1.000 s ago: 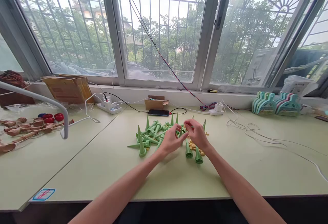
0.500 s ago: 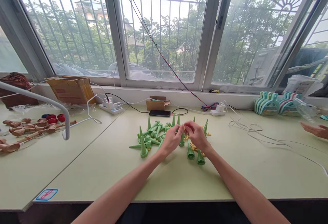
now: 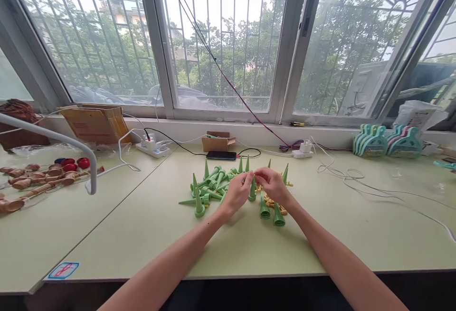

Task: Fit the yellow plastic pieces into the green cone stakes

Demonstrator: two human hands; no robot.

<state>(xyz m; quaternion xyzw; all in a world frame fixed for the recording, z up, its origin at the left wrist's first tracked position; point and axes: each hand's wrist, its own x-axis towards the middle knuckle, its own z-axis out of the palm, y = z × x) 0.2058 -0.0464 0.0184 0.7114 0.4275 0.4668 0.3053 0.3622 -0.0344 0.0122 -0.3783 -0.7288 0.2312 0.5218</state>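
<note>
My left hand (image 3: 236,192) and my right hand (image 3: 272,185) meet fingertip to fingertip above a pile of green plastic cone spikes (image 3: 210,186). A green cone (image 3: 252,189) hangs point-up between them, pinched by my left fingers. My right fingers are pinched close at its top on a small piece I cannot make out. Several small yellow parts (image 3: 271,202) lie under my right hand. Two more green cones (image 3: 270,211) stand upright just in front of that hand.
A black phone (image 3: 221,155) and a small cardboard box (image 3: 216,142) lie behind the pile. A power strip (image 3: 152,148) and white cables (image 3: 356,180) run along the table. Wooden toys (image 3: 39,178) sit left, teal holders (image 3: 384,142) far right. A white lamp arm (image 3: 53,140) curves at left.
My two hands came together and now pinch a green cone between them. Another person's hand showed at the far right half a second ago and is gone.
</note>
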